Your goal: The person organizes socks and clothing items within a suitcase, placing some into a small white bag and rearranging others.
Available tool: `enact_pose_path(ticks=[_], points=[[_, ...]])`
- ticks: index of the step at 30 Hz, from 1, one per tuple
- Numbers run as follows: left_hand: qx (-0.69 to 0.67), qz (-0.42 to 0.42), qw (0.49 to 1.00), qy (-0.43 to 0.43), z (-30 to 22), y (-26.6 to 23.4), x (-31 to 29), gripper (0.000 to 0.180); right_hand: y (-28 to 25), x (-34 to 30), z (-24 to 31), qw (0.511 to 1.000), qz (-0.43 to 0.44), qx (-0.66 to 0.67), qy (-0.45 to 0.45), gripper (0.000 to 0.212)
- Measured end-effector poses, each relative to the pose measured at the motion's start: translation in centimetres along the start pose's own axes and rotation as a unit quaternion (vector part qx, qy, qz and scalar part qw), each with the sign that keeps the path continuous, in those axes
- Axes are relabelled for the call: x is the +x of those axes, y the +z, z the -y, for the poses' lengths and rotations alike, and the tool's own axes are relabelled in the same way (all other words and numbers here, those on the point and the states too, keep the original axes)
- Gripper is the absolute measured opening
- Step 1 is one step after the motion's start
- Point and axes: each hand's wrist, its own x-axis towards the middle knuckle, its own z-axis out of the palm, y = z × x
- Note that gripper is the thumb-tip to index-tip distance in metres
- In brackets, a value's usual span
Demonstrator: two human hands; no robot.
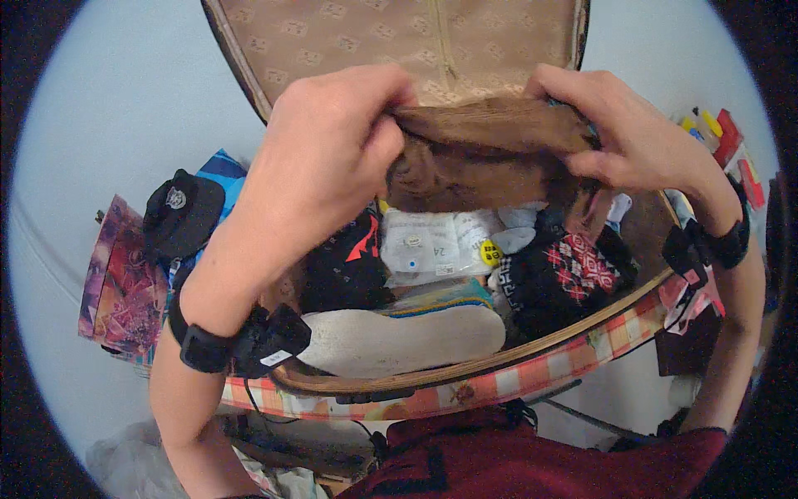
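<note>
As the left hand point(332, 133) and right hand point(632, 133) grip a limp brown cloth point(482, 166) between them, I log, below it, an open orange-checked suitcase point(499, 385) holding a white plastic packet point(428, 241) and a whitish oblong pad point(403, 343).

One brown cloth point(482, 166), one open suitcase point(573, 358), one black cap point(184, 218), two black wrist straps point(205, 348).

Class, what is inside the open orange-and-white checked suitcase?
An elongated off-white flat piece, a white plastic packet and black cloth with red-and-white patterning. Crumpled brown fabric, held by left hand and right hand, hides whatever lies behind it.
</note>
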Motion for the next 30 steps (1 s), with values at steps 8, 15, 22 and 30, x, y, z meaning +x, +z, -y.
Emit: enact_pose_path(ticks=[8,15,22,30], points=[[-0.238,0.004,0.949,-0.207,5.0,1.9,-4.2,0.009,5.4,5.1,-0.5,0.995,0.019,-0.076,-0.054,0.044],[-0.091,0.087,0.989,-0.073,4.9,3.0,-5.9,0.013,10.2,7.0,-2.8,0.972,-0.019,-0.180,-0.147,0.040],[-0.160,0.568,0.806,-0.046,4.2,6.6,-9.9,0.040,18.8,3.8,-2.9,0.945,0.294,-0.021,-0.145,0.040],[-0.157,0.478,0.857,-0.112,4.3,0.4,-9.8,0.027,18.9,4.0,-2.2,0.891,0.407,0.068,-0.192,0.059]])
